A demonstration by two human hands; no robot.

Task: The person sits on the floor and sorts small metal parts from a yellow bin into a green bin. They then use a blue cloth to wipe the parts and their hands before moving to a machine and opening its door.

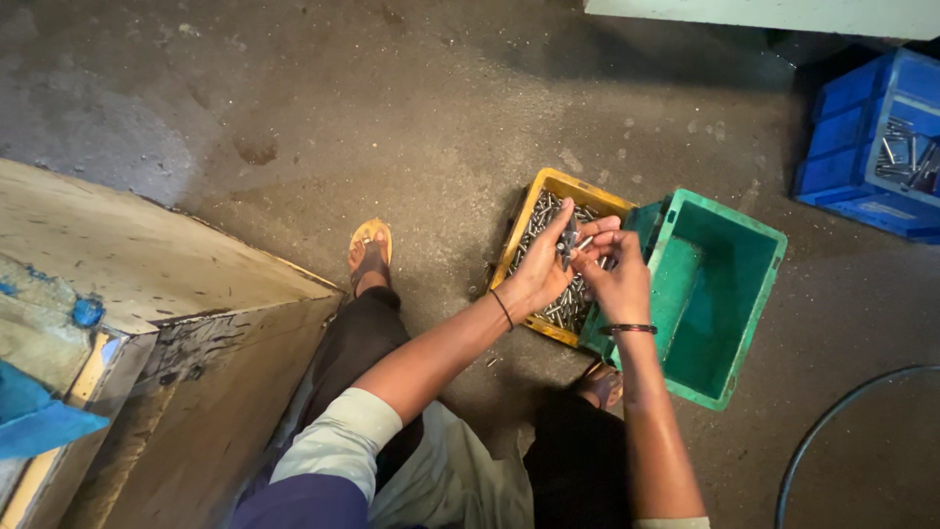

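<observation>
Both hands' grip closes on one small metal part (569, 240), left hand (541, 269) and right hand (615, 279) meeting above the yellow crate (550, 186), full of parts; the green bin (729, 284) beside it looks bare.

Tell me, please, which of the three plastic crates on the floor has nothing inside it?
The green crate, right of the hands, shows a bare interior. The yellow crate beneath the hands and the blue crate farther right both hold metal parts.
</observation>
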